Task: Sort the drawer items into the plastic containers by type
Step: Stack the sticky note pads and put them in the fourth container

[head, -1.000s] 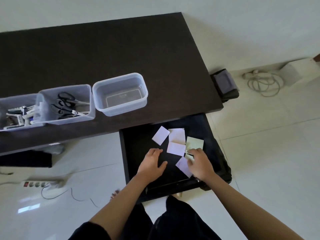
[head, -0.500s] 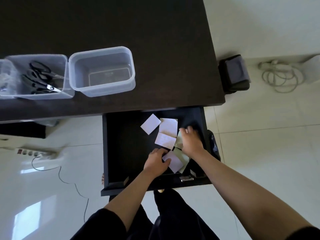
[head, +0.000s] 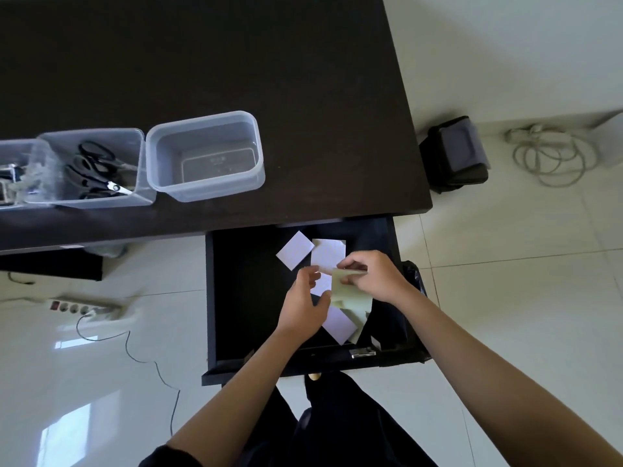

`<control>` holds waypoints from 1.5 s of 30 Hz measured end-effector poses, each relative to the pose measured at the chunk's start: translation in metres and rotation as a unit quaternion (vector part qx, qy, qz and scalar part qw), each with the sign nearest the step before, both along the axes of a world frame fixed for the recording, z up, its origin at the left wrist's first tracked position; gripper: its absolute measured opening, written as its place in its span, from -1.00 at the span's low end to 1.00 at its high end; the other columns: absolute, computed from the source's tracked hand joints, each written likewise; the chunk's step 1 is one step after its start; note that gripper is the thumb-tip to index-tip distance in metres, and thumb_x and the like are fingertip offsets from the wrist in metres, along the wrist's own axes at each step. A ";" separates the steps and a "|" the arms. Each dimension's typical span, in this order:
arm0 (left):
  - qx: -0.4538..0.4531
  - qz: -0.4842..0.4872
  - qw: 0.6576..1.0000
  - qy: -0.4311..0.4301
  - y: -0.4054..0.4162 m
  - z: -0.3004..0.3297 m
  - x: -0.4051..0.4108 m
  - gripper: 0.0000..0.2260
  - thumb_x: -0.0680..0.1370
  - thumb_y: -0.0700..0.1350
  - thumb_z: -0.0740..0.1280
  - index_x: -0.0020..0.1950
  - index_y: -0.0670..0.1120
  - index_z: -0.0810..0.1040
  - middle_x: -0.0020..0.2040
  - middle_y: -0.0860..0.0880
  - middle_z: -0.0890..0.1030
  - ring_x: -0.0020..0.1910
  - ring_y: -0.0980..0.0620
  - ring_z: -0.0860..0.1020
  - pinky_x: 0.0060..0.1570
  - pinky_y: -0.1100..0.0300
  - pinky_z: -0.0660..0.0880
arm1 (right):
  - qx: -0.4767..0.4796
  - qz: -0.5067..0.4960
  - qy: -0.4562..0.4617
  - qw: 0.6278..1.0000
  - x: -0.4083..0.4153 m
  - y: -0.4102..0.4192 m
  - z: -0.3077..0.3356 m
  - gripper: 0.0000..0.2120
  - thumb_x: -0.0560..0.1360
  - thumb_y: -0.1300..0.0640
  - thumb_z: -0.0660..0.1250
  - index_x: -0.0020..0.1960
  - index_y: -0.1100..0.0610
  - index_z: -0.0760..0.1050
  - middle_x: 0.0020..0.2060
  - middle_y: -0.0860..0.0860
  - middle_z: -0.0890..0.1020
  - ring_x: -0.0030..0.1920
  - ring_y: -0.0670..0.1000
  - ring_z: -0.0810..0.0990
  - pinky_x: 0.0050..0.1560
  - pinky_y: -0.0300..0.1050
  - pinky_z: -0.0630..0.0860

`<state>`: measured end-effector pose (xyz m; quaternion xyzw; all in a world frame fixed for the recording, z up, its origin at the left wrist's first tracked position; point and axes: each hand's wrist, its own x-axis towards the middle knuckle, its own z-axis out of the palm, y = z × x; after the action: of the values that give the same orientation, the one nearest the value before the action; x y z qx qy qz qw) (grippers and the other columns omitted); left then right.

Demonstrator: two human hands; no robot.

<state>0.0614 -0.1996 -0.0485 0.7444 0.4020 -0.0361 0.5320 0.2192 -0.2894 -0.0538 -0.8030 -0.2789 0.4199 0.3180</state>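
Half a second ago my right hand [head: 374, 276] lay flat on the papers at the far right of the drawer [head: 236, 298]; now it is lifted, and it pinches the top edge of a pale green note [head: 350, 294] between thumb and fingers. My left hand [head: 305, 305] was pressing a white sheet near the front of the drawer; it has moved up to meet the green note. So I judge that the gathering of papers has started, and the first sheet is off the drawer floor.

The fingers of the right hand are curled narrow around the green note. The left hand is half open, thumb spread to the side, fingertips close to the note's left edge; I cannot tell if they touch it already.

Other white notes [head: 328, 254] lie loose in the drawer, beyond the hands, and one more [head: 338, 323] lies nearer to its front. The empty container [head: 205, 156] stands on the desk beyond the drawer, to the left. Beside it, further left, is the container with scissors [head: 97, 166]. I think the papers belong in the empty one.
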 end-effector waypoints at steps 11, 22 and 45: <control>-0.067 0.093 0.992 -0.044 0.010 0.023 -0.035 -0.73 0.46 -0.41 0.26 -0.07 -0.02 0.51 -0.14 -0.06 0.55 -0.29 0.08 0.48 -0.30 0.33 0.47 | 0.104 -0.140 0.050 0.983 -0.023 0.018 0.004 -0.94 0.47 0.21 0.39 -0.09 0.08 0.60 -0.22 -0.05 0.63 -0.18 -0.04 0.66 -0.08 -0.15 0.56; -0.052 0.235 0.971 0.005 0.032 0.034 -0.100 -0.70 0.57 -0.31 0.23 0.12 0.06 0.53 -0.06 -0.10 0.54 -0.23 0.00 0.49 -0.30 0.19 0.55 | -0.161 0.072 -0.221 0.959 -0.009 0.043 -0.053 -0.37 0.47 0.17 0.29 0.49 0.02 0.18 0.43 0.03 0.31 0.38 0.17 0.29 0.30 0.09 0.31; -0.123 0.222 0.967 -0.013 0.045 0.033 -0.080 -0.70 0.53 -0.38 0.21 0.13 -0.04 0.51 0.07 -0.05 0.56 0.04 0.00 0.56 -0.01 0.01 0.61 | 0.117 -0.146 -0.087 0.978 -0.044 -0.002 0.024 -0.61 0.42 0.22 0.43 0.18 0.03 0.41 -0.30 -0.06 0.58 -0.33 -0.15 0.52 -0.31 -0.41 0.42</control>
<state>-0.0191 -0.1543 -0.0159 0.5657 0.5427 0.0428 0.6194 0.1748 -0.2909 -0.0301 -0.8260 -0.2326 0.2617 0.4418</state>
